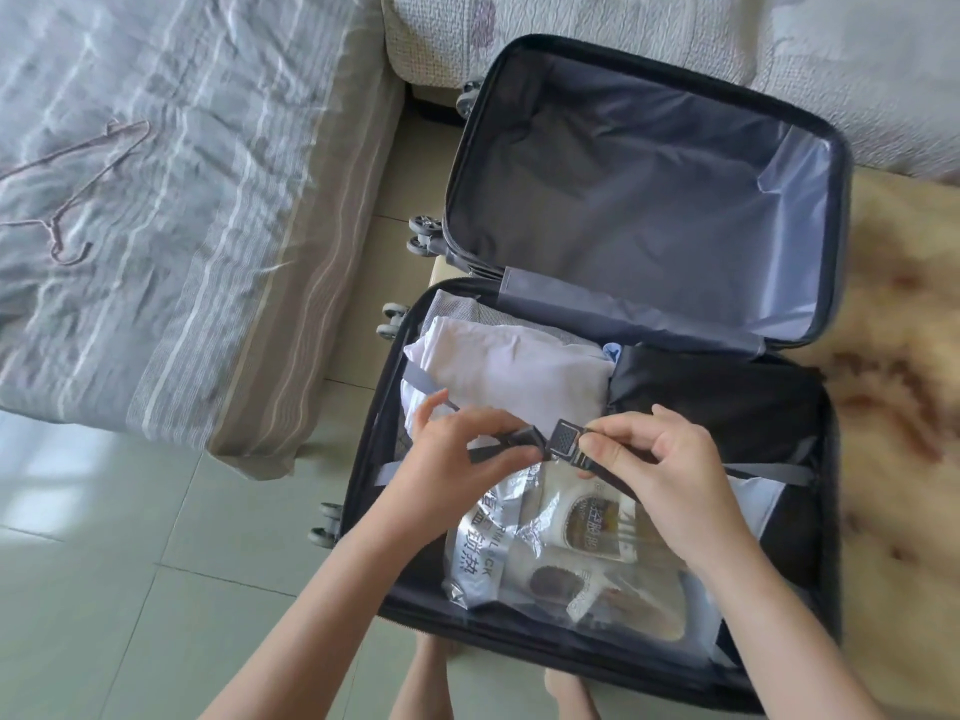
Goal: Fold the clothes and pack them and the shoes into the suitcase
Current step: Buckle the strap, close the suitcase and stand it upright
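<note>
A dark suitcase (831, 537) lies open on the floor, its lid (649, 200) tipped back and lined in grey. In the near half lie a folded white garment (509, 376), a folded black garment (727, 402) and a clear plastic bag with pale shoes (587, 558). My left hand (457, 459) pinches the left half of the grey strap buckle (524, 440). My right hand (660, 470) pinches the right buckle half (563, 440). The two halves meet above the shoe bag; whether they are latched I cannot tell.
A bed with a grey striped cover (156, 226) stands at the left, with wire hangers (67, 200) on it. A quilted sofa or mattress (623, 28) sits behind the suitcase. Pale green floor tiles (104, 563) lie at the lower left, a wooden surface (904, 356) at the right.
</note>
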Available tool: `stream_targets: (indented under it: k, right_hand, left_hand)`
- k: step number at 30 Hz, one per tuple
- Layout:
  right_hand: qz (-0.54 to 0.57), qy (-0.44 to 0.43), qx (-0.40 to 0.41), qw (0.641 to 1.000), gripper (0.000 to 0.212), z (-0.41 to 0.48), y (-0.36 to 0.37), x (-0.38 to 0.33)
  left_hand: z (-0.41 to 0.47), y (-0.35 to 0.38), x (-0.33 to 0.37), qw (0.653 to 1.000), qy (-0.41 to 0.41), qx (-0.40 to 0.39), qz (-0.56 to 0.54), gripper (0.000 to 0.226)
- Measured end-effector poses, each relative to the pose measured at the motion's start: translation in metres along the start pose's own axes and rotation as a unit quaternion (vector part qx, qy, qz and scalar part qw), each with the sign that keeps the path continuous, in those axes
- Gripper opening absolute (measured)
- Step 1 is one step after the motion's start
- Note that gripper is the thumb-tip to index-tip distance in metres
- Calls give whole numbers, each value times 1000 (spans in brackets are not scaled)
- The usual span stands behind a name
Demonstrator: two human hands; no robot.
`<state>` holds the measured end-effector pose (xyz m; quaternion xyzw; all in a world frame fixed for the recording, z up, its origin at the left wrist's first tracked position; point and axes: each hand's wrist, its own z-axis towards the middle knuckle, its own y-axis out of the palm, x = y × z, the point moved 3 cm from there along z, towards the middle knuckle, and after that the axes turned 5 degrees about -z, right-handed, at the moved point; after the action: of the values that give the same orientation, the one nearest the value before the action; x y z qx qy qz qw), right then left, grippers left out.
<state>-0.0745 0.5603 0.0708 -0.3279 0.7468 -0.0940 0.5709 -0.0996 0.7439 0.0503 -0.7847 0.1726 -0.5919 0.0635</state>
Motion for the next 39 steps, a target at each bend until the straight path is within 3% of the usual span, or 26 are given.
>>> stream_targets:
  k: [6, 14, 23, 29, 34, 39]
  right_hand:
    - [40, 11, -30, 999, 5, -4, -12, -3]
    - [23, 21, -45, 999, 5, -1, -10, 1]
    - [-26, 30, -73, 997, 4, 2, -7, 3]
    - [13, 61, -60, 996, 4, 5, -5, 10]
    - [40, 72, -47, 995, 6, 10, -4, 13]
    - [-19, 61, -17, 998, 2, 13, 6, 35]
  left_hand:
    - [10, -3, 5, 990, -28, -136, -21, 6]
    - [22, -2, 13, 976, -35, -216, -3, 5]
    - [25, 9, 16, 969, -55, -239, -7, 9]
    - [31, 14, 14, 971, -45, -236, 2, 8]
    - [31, 18, 10, 976, -57, -211, -24, 15]
    - [35, 34, -8, 981, -40, -190, 26, 28]
